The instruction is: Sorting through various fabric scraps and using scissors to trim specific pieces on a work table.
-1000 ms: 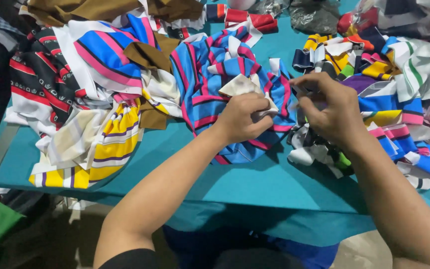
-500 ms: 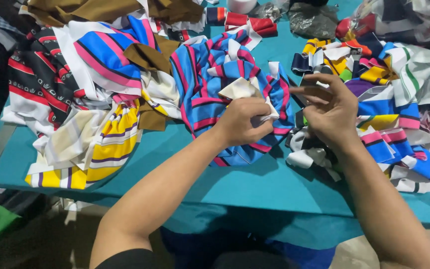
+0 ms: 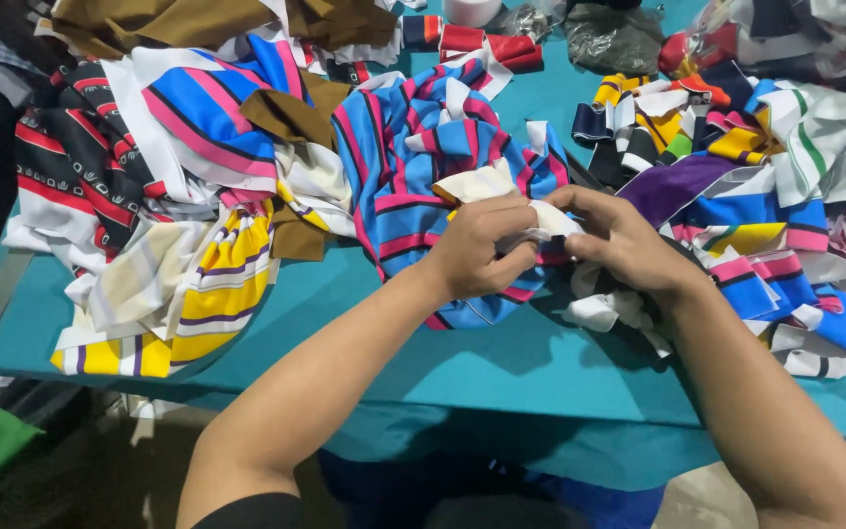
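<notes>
At far left the table point(image 3: 364, 362) edge cuts off a dark striped heap point(image 3: 70, 167). Our left hand point(image 3: 477, 250) closes its grip on a white scrap point(image 3: 540, 223), mid-table over the blue-pink cloth point(image 3: 413, 167); our right hand point(image 3: 624, 240) pinches its other end. Our fingers hide most of the scrap. The table is teal, and the room beyond is out of sight.
</notes>
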